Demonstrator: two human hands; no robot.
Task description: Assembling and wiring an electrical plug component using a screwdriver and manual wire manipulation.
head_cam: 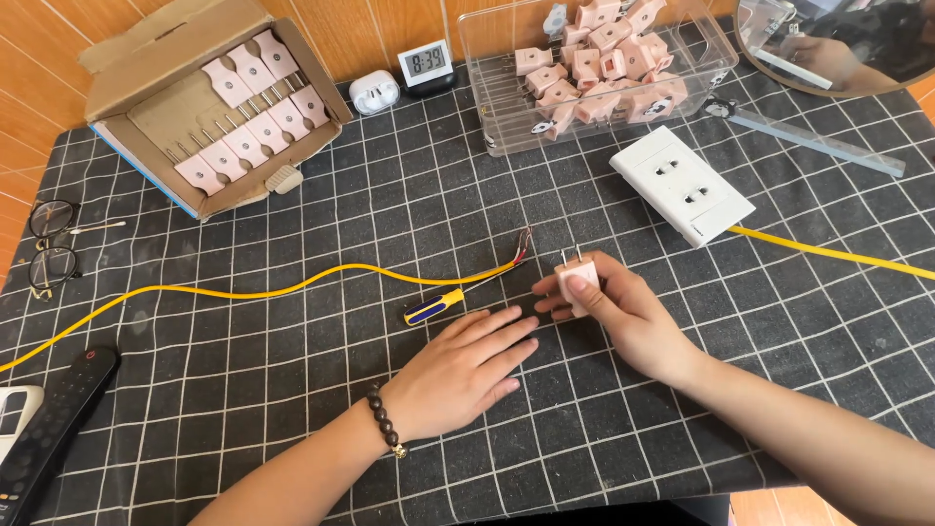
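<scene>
My right hand (623, 317) grips a pink two-pin plug (575, 278) with its metal pins pointing up. My left hand (458, 375) lies flat and open on the black grid mat (292, 409), fingers reaching toward the right hand, holding nothing. Just beyond its fingertips lies a small screwdriver (435, 305) with a yellow and blue handle. A yellow cable (243, 290) runs across the mat from the left and ends in bare stripped wires (523, 245) a little behind the plug.
A white double wall socket (682, 185) with a yellow cable (838, 255) sits at the right. A clear box (497, 107) of pink plugs and a cardboard box (146, 58) of plugs stand at the back. Glasses (49, 244), remote (49, 429), ruler (818, 143), small clock (426, 63).
</scene>
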